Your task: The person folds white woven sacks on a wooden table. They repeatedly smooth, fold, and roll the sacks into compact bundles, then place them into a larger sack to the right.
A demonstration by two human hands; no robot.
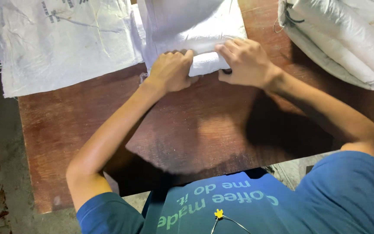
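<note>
Bare table lies open below both hands; left hand and right hand seemingly clamp fingers around the white sack's rolled edge.

A rolled white woven-plastic sack, coarse and matt, lies on a reddish-brown wooden surface, worn and scuffed, beside a creased flat white woven sack.
</note>
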